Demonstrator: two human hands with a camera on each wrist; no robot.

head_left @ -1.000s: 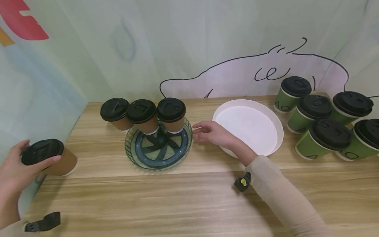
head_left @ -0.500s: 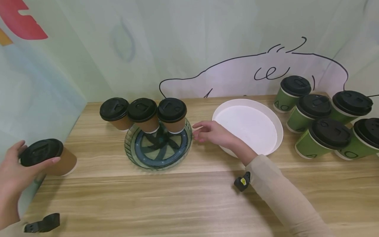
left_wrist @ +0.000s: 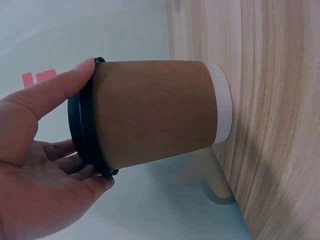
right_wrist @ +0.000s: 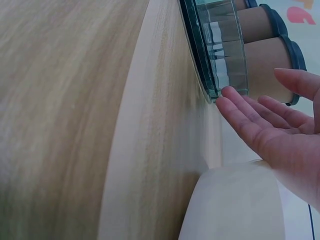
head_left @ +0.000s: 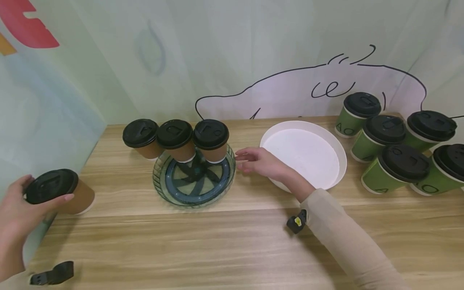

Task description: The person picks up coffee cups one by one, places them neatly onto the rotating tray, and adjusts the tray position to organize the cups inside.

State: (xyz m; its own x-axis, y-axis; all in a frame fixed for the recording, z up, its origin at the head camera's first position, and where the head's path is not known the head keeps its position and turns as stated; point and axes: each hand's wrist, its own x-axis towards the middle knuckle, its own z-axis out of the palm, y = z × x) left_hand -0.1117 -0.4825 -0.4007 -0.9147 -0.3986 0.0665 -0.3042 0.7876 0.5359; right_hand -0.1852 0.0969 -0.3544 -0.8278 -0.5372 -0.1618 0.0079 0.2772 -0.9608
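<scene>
At the left edge of the table, my left hand [head_left: 21, 209] holds a brown paper coffee cup [left_wrist: 155, 110] round its black lid [left_wrist: 87, 125], thumb on one side and fingers on the other. The cup stands upright, its white base at the wood. My right hand [head_left: 262, 164] lies beside the right rim of a round, greenish clear glass tray [head_left: 195, 201], fingers loosely extended. In the right wrist view its fingertips [right_wrist: 227, 100] are at the rim; whether they touch cannot be told. Two brown lidded cups [head_left: 214, 155] [head_left: 183, 155] stand in the tray's back part.
Another brown cup [head_left: 146, 151] stands at the tray's back left. Right of my right hand is a round white tray [head_left: 338, 173], partly behind the forearm. Several green lidded cups [head_left: 378, 177] cluster at the far right. A wall covering rises behind the wooden table [head_left: 181, 249].
</scene>
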